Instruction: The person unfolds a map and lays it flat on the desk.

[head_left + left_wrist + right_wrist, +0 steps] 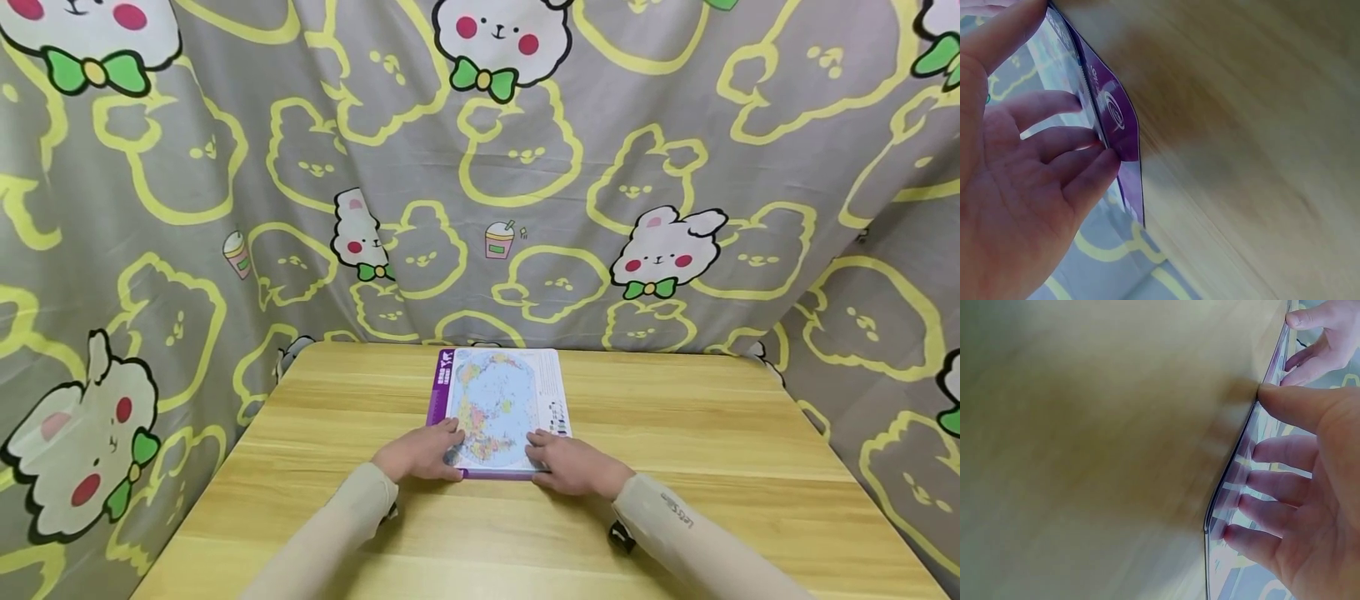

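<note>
A flat, purple-edged world map puzzle or folder (506, 392) lies on the wooden table, its printed map facing up. My left hand (423, 450) rests at its near left corner, fingers on the left side and thumb at the near edge. At the near right corner, my right hand (577, 462) touches the top with spread fingers, its thumb at the near edge. In the left wrist view the purple side (1113, 112) bears a white swirl logo beside the fingertips. Straight, relaxed fingers (1279, 484) meet the glossy surface in the right wrist view.
The wooden table (690, 417) extends around the map on all sides. Behind it and along both sides hangs a grey curtain (420, 175) with yellow outlines and white rabbit prints. Long pale sleeves (322, 533) cover both forearms.
</note>
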{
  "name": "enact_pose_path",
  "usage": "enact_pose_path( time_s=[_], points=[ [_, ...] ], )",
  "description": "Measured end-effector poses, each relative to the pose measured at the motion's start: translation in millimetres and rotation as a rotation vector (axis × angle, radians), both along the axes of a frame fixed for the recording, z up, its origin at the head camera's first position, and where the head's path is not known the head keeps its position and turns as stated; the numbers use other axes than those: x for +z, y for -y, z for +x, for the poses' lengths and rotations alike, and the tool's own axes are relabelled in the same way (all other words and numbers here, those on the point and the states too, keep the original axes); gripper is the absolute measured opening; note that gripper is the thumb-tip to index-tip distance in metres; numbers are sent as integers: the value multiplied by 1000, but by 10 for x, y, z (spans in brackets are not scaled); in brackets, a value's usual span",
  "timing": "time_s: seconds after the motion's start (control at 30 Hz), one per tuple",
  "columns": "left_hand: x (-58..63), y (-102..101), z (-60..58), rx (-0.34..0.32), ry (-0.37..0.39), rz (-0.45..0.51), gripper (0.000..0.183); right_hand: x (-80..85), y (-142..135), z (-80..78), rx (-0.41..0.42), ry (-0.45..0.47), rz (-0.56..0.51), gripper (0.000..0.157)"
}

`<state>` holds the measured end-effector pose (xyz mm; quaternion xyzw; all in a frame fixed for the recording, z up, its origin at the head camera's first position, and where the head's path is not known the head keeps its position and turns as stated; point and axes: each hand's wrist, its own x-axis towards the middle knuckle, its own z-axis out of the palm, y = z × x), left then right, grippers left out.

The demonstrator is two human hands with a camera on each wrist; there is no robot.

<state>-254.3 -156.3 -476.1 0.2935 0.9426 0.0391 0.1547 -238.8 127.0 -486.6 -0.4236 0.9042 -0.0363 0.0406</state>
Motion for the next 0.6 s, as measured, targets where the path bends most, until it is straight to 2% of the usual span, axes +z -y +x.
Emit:
enact_pose_path(
  time_s=[0.37, 0.6],
  points=[
    [-1, 32, 49, 28, 4, 38, 76, 13, 36, 3, -24, 23, 1, 40],
    [14, 127, 105, 10, -44, 47, 66, 17, 44, 3, -51, 17, 10, 39]
  ],
)
